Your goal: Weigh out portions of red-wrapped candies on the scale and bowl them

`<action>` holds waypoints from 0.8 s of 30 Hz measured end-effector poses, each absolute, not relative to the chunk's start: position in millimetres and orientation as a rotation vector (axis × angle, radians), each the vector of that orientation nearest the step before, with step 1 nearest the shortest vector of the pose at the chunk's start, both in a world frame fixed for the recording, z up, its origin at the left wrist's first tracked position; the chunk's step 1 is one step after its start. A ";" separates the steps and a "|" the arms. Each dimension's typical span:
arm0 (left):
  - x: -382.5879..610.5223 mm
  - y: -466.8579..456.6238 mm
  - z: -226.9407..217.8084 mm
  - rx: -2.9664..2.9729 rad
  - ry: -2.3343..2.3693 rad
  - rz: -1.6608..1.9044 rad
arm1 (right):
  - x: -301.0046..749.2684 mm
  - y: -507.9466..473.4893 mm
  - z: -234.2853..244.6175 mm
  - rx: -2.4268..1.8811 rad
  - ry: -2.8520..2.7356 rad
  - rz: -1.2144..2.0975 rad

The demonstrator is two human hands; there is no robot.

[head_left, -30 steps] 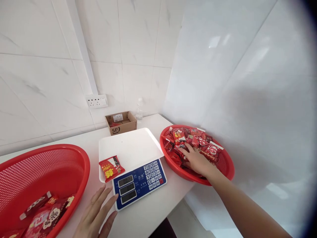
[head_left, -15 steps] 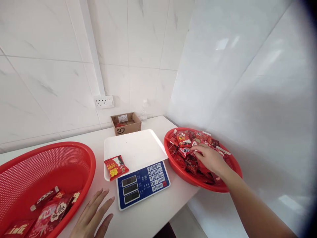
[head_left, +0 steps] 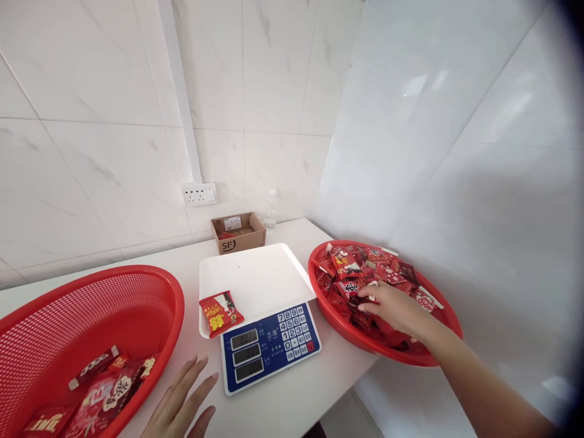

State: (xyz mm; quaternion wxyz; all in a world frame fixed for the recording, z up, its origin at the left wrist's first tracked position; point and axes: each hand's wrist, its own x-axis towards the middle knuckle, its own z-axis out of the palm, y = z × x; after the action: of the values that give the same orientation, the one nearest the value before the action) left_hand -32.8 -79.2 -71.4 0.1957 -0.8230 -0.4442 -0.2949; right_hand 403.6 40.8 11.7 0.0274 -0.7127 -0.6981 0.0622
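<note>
My right hand is over the right red basket, its fingers apart among a heap of small red snack packets. Whether it touches one of them is hard to make out. My left hand hovers over the table in front of the scale, fingers spread and holding nothing. A blue-and-white digital scale stands between the baskets. On the left front corner of its white tray lies a single red packet with yellow lettering.
At the left stands a larger red basket with several red packets at its bottom. Behind the scale are a small cardboard box and a clear plastic bottle. A socket is on the tiled wall.
The view has shifted slightly, so everything sits a little lower and further right. My right hand stays over the packets in the right basket; the left keeps its spread pose.
</note>
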 end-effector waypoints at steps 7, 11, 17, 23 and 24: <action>-25.0 -79.1 -59.4 -2.324 -1.221 -0.841 | 402.8 38.9 12.8 -2.209 -2.229 0.130; -28.1 -81.4 -61.3 -2.324 -1.289 -0.834 | 404.0 31.1 42.8 -2.043 -2.033 0.207; -8.2 -81.7 -53.9 -2.397 -1.470 -0.812 | 324.3 38.9 43.7 -1.657 -2.138 0.210; 3.5 -59.9 -41.9 -2.369 -1.730 -0.727 | 215.0 55.3 14.2 -1.612 -2.486 -0.084; 3.3 -55.3 -40.6 -2.363 -1.770 -0.691 | 204.4 55.0 13.8 -1.564 -2.540 -0.070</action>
State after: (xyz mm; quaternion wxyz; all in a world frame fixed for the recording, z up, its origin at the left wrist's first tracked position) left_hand 3.3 -55.3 -40.6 0.0547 -0.7781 -0.5829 -0.2275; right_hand 204.4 55.0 13.8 0.0790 -0.5225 -0.8486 -0.0233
